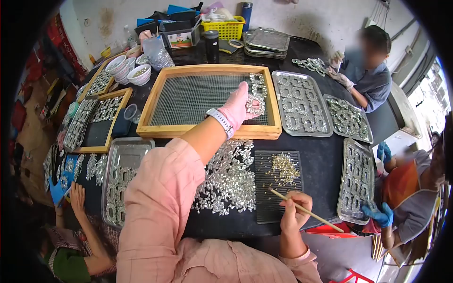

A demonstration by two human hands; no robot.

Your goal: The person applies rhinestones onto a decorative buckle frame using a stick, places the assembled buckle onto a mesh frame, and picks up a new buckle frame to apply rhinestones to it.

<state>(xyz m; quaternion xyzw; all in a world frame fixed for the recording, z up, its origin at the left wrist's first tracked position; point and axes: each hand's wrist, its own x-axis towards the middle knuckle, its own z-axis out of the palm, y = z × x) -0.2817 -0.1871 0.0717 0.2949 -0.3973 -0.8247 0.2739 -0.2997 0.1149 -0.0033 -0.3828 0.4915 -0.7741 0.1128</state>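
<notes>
My left hand, in a pink glove, reaches over the wood-framed mesh screen. Its fingers close on a rhinestone-studded square frame at the screen's right side; the fingertips are partly hidden. Similar studded frames lie in a column just beyond. In my bare right hand a thin wooden stick is pinched, its tip over the ridged black board. Small gold stones are heaped on that board. Left of it spreads a pile of loose clear stones.
Metal trays of studded frames stand to the right, and another tray to the left. White cups, a black flask and a yellow basket are at the back. Co-workers sit at right and lower left.
</notes>
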